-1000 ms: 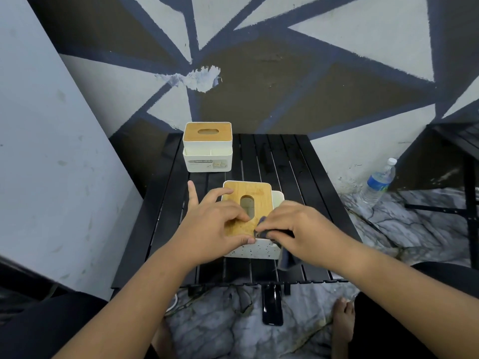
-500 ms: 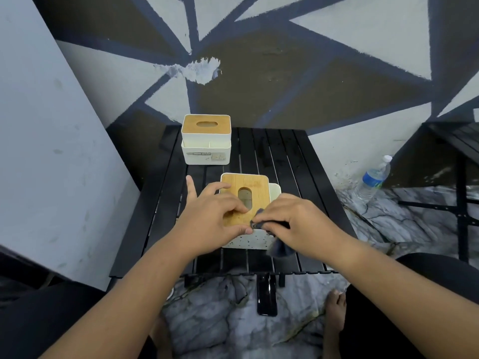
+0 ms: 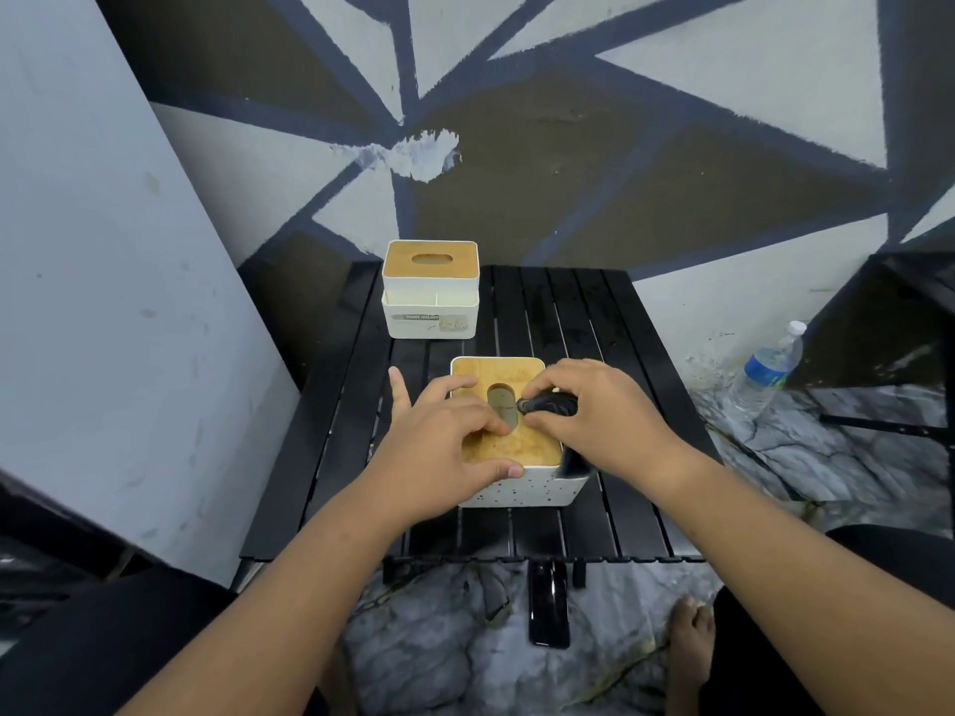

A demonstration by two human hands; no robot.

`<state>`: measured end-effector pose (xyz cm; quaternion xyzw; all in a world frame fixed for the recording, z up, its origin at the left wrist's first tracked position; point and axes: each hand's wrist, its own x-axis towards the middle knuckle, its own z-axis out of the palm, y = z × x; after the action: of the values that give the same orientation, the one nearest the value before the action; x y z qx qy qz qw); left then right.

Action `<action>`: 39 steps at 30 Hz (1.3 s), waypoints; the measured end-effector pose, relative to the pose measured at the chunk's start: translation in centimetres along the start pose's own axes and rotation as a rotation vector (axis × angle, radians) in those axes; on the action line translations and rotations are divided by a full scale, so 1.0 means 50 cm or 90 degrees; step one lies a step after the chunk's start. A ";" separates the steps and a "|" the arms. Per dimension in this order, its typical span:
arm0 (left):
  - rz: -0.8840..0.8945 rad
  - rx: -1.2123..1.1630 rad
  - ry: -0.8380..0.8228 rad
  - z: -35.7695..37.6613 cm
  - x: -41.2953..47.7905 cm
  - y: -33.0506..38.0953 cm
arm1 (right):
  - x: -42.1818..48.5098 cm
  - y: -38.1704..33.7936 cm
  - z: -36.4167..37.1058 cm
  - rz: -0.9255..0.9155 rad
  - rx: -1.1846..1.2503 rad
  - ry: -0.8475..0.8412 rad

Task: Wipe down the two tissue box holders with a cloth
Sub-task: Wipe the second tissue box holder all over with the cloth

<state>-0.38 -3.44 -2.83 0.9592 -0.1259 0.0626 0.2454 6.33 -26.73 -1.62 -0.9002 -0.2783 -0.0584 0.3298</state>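
**Bamboo lid under the cloth, box braced by the other hand**

Bamboo tops a white plastic body on the near holder (image 3: 517, 490), which sits mid-way along the black slatted worktop (image 3: 558, 312). The far holder (image 3: 430, 289) stands well apart at the back left, untouched. The right hand (image 3: 599, 421) has its grip closed round a bunched dark cloth (image 3: 548, 405), pressed to the lid just beside the oval slot. A loose tail of the cloth hangs past the box's right edge. The left hand (image 3: 444, 452) clamps the box — fingers curled onto the lid, thumb on the near rim.

The holder looks light and stiff, so a firm rub would likely skate it over the slats unless it is braced. Its smooth walls offer little purchase, so the best hold seems to be across lid and rim, as the left hand has it. The lid may lift off, so press down rather than pull. The cloth is soft and limp — best kept balled.
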 end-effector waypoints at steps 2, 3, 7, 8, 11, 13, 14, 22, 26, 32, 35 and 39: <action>0.000 -0.002 0.001 0.000 0.001 -0.001 | 0.004 -0.003 -0.003 0.016 0.020 0.015; -0.001 -0.001 -0.001 0.000 0.002 -0.001 | 0.006 -0.002 -0.006 0.028 0.042 0.023; -0.006 0.000 -0.008 0.000 0.002 0.000 | 0.007 0.000 -0.041 0.082 0.190 0.070; -0.006 -0.002 -0.009 0.000 0.002 0.000 | 0.008 -0.001 -0.052 0.089 0.219 0.080; -0.007 -0.004 -0.009 0.001 0.001 -0.001 | 0.012 -0.008 -0.082 0.088 0.280 0.100; -0.006 0.000 -0.003 0.004 0.001 0.000 | 0.013 -0.014 -0.091 0.083 0.311 0.105; -0.006 0.002 0.000 0.005 0.001 0.000 | 0.014 -0.017 -0.092 0.084 0.320 0.107; -0.004 0.004 0.008 0.009 0.001 -0.004 | 0.017 -0.025 -0.098 0.072 0.327 0.134; -0.001 0.002 0.009 0.010 0.002 -0.004 | 0.020 -0.024 -0.103 0.064 0.330 0.143; 0.001 0.003 0.008 0.011 0.003 -0.004 | 0.021 -0.025 -0.100 0.051 0.320 0.136; 0.001 0.003 0.008 0.010 0.000 -0.006 | 0.021 -0.016 -0.112 0.057 0.313 0.146; 0.005 0.028 0.009 0.008 -0.001 -0.007 | 0.010 0.020 -0.148 0.092 0.329 0.159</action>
<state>-0.33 -3.33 -3.32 0.9634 -0.1266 0.0731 0.2247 7.88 -31.75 3.70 -0.7897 -0.1767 -0.0725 0.5830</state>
